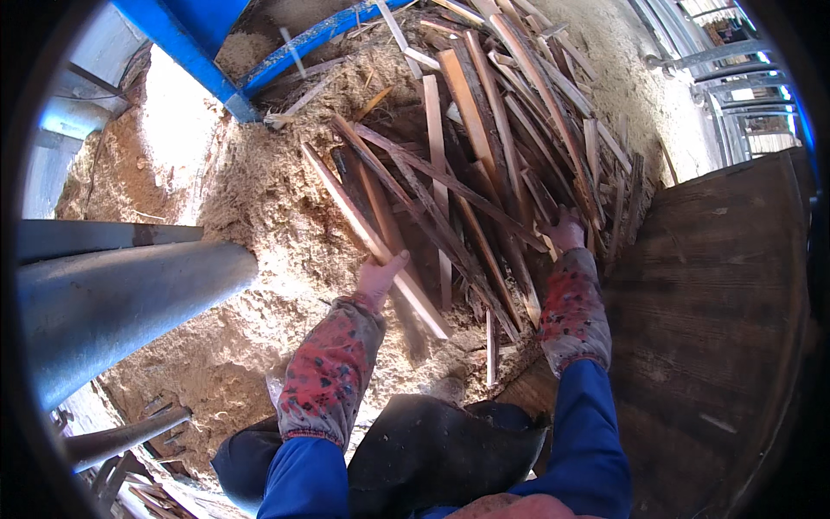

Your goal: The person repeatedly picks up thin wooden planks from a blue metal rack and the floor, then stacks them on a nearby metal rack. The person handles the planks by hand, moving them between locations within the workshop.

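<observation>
A pale sawn wood strip (350, 209) lies across my left hand (381, 276), which grips it with the thumb on top, at the left side of a heap of wood offcuts (476, 130). At the right side of the heap, my right hand (565, 230) reaches in among the strips. Its fingers are partly hidden by wood, so its hold cannot be told. Long strips lie crossed over each other between the two hands, some with dark bark edges. Floral sleeve covers are on both forearms. Sawdust lies under and around the heap.
A blue metal frame (240, 107) stands at the upper left. Thick metal pipes (136, 292) reach in from the left over sawdust-covered ground (214, 363). A large dark wooden board (707, 311) fills the right side. Metal bars (733, 84) show at the upper right.
</observation>
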A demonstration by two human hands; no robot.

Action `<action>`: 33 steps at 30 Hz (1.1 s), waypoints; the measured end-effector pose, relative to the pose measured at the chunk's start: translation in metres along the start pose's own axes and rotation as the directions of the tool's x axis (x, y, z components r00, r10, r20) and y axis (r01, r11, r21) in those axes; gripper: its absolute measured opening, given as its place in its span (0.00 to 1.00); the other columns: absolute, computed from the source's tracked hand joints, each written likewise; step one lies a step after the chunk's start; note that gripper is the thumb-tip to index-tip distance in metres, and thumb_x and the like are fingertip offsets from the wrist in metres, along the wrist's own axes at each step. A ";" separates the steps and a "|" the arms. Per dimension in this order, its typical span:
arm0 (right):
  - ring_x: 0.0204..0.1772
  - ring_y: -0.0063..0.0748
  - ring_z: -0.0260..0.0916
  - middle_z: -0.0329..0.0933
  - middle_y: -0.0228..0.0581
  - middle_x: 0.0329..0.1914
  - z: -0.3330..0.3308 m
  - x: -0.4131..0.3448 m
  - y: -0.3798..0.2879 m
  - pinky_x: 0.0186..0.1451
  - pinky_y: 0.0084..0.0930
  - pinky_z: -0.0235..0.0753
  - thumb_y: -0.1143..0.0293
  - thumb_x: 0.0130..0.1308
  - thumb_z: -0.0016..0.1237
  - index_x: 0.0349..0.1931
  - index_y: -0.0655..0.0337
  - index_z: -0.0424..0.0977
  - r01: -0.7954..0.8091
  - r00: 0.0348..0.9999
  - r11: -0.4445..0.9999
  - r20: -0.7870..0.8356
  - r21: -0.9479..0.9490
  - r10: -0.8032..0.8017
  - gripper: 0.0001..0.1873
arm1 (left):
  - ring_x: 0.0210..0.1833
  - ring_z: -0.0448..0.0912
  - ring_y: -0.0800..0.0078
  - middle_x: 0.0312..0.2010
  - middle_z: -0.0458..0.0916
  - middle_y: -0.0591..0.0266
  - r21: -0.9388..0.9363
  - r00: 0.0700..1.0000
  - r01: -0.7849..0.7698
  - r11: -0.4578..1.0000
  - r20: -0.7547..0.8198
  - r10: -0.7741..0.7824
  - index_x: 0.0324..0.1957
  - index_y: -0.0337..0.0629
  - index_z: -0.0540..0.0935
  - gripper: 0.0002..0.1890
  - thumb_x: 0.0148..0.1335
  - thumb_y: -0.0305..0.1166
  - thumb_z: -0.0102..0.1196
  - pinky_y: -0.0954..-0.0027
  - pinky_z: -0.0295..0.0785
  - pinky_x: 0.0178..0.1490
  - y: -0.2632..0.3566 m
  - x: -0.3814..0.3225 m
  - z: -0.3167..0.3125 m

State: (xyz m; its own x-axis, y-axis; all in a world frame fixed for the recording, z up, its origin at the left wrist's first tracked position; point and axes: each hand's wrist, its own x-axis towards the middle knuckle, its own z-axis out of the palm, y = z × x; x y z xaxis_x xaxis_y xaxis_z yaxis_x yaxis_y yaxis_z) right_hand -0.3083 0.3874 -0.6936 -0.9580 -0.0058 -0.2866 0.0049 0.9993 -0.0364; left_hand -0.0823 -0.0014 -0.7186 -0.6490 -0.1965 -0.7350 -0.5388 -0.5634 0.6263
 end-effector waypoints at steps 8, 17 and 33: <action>0.63 0.64 0.68 0.66 0.68 0.64 0.017 0.010 0.011 0.65 0.47 0.69 0.56 0.49 0.61 0.57 0.68 0.70 0.012 1.000 0.995 0.019 0.103 -0.014 0.36 | 0.50 0.76 0.68 0.48 0.79 0.58 0.031 1.000 0.022 0.999 -0.001 -0.022 0.55 0.31 0.74 0.32 0.54 0.39 0.74 0.67 0.72 0.58 -0.008 0.008 -0.005; 0.54 0.64 0.72 0.70 0.68 0.55 -0.034 -0.037 -0.009 0.51 0.47 0.74 0.56 0.55 0.61 0.48 0.74 0.73 0.080 0.981 0.995 -0.182 0.060 -0.068 0.29 | 0.49 0.77 0.68 0.46 0.80 0.57 0.063 1.000 0.013 0.998 -0.008 -0.012 0.53 0.32 0.76 0.32 0.53 0.42 0.74 0.67 0.73 0.56 -0.020 0.017 -0.021; 0.58 0.58 0.70 0.70 0.60 0.56 -0.104 -0.027 -0.154 0.59 0.38 0.73 0.50 0.67 0.53 0.62 0.73 0.66 0.414 0.910 0.721 -0.251 0.555 -0.329 0.36 | 0.48 0.78 0.70 0.46 0.81 0.60 -0.033 0.998 -0.052 0.998 0.045 0.053 0.54 0.33 0.76 0.30 0.55 0.41 0.73 0.67 0.73 0.54 -0.018 0.014 -0.007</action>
State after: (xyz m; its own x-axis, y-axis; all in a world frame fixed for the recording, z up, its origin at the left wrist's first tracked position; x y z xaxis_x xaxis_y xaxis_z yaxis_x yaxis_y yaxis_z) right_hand -0.3128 0.2374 -0.5806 -0.9457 -0.3250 -0.0086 -0.2338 0.6983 -0.6765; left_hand -0.0778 0.0004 -0.7422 -0.7002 -0.1901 -0.6882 -0.4862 -0.5790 0.6545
